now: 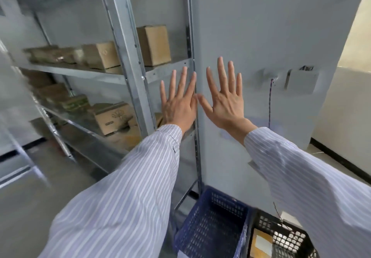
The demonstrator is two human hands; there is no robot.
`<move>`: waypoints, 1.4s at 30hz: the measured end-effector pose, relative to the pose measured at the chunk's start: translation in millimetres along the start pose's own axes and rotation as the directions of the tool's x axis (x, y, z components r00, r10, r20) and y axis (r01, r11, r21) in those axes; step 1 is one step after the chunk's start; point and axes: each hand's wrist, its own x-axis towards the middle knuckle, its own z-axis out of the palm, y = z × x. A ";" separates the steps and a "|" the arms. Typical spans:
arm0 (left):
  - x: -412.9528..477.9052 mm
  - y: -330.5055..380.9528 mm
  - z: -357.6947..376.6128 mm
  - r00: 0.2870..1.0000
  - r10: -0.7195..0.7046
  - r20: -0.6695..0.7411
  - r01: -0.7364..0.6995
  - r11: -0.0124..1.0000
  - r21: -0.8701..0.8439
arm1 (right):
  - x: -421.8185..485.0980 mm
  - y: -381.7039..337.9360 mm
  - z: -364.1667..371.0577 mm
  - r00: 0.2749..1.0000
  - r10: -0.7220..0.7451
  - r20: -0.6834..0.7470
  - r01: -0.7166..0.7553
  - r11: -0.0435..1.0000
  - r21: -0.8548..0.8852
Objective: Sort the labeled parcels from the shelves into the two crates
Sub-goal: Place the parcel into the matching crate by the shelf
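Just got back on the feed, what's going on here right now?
A person in a striped shirt holds the left hand and the right hand up in front of the metal shelving, fingers spread, with no grip on anything. Cardboard parcels sit on the shelves. A blue crate and a black crate stand on the floor below. The black one holds a labeled parcel.
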 end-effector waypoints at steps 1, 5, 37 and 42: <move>0.3 -17.1 -13.3 1.000 -0.018 -0.014 0.019 0.999 0.035 | 9.3 -20.0 -4.8 0.999 -0.032 -0.003 0.032 0.999 0.020; -1.3 -83.6 -60.1 0.994 -0.047 -0.094 0.059 0.989 0.132 | 42.5 -97.7 -16.8 0.988 -0.137 -0.072 0.142 0.987 0.075; -29.9 -604.7 -181.8 0.884 -0.331 -0.329 0.443 0.816 0.370 | 219.0 -564.4 65.7 0.965 -0.212 -0.151 0.248 0.928 0.279; -10.5 -652.6 -155.8 0.875 -0.346 -0.339 0.460 0.810 0.362 | 251.1 -596.4 108.2 0.962 -0.235 -0.137 0.265 0.923 0.278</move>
